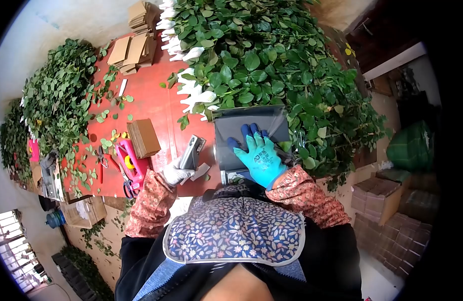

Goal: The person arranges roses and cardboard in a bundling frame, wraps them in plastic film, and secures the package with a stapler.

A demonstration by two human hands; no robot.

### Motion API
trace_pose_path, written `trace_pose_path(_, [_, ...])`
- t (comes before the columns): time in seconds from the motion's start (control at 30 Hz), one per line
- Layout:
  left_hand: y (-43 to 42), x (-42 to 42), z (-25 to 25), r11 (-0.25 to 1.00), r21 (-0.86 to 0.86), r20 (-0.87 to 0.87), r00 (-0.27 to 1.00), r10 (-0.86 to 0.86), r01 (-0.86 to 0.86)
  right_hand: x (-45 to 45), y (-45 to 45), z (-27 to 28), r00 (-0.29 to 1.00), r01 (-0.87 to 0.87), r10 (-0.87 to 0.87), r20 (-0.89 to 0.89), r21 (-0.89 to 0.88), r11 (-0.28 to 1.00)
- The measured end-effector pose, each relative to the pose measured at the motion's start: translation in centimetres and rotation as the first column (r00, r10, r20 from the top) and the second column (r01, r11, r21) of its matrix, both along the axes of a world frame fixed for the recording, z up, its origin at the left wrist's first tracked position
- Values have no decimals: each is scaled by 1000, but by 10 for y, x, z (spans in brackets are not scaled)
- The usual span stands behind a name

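My left hand, in a white glove, is closed around a grey metal stapler-like tool over the red table's front part. A small pale paper piece lies beside it. In a teal glove with dark blue fingertips, my right hand rests flat with its fingers spread on a dark sheet under clear plastic. Behind and to the right of that sheet lie leafy green stems, with white-wrapped ends pointing left.
On the red table are a cardboard stack, a pink tape dispenser, scissors and red-handled pliers. More cardboard lies at the back. Another leafy pile is at left; brown boxes stand at right.
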State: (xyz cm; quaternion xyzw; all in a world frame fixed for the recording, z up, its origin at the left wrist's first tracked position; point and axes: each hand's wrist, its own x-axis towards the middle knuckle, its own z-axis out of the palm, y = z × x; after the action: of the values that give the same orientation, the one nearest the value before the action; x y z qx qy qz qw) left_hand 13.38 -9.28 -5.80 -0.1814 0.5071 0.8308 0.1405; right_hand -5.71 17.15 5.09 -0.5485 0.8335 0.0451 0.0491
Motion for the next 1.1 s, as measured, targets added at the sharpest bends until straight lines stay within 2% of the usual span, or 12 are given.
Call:
trace_pose_path(0.1, [-3,-9,11,993,-58,-31,994,-100,98,0,-3,-3,1000,-2,2,3,17,1000])
trace_pose_path(0.17, [0,-18,24,960,-251,31,992,-121,125,1,-3,-3,1000,-11,11,20,0,1000])
trace_pose_path(0.23, [-2,-27,33,960,-248,99,989,-108,130,2,-6,0,1000,-7,7,14,13,1000])
trace_pose_path(0.3, [-9,-40,28,858,-469,84,978,-193,210,1,-5,3,1000,-3,3,10,16,1000])
trace_pose_path(0.37, [-17,-50,33,864,-453,110,975,-192,221,1,-6,5,996,0,-1,94,13,1000])
trace_pose_path(0.43, [-24,-63,41,765,-562,176,949,-260,314,1,-4,-1,996,11,-10,89,-10,1000])
trace_pose_path(0.57, [-29,-89,70,721,-537,202,896,-395,438,4,-4,-1,997,19,-18,75,-20,1000])
trace_pose_path(0.83, [-51,-106,65,728,-401,94,815,-571,556,4,-4,2,998,21,-21,65,0,1000])
trace_pose_path(0.9, [-56,-108,61,700,-420,90,793,-602,578,5,-4,1,998,22,-23,55,13,1000])
trace_pose_path(0.97, [-55,-111,58,678,-490,9,780,-625,549,4,-3,-1,995,25,-14,99,-107,994])
trace_pose_path(1.0, [-55,-114,61,571,-585,27,717,-696,576,4,-4,0,995,25,-15,99,-106,994])
trace_pose_path(1.1, [-53,-116,64,481,-502,152,621,-769,719,4,-6,6,994,16,-10,110,-49,999])
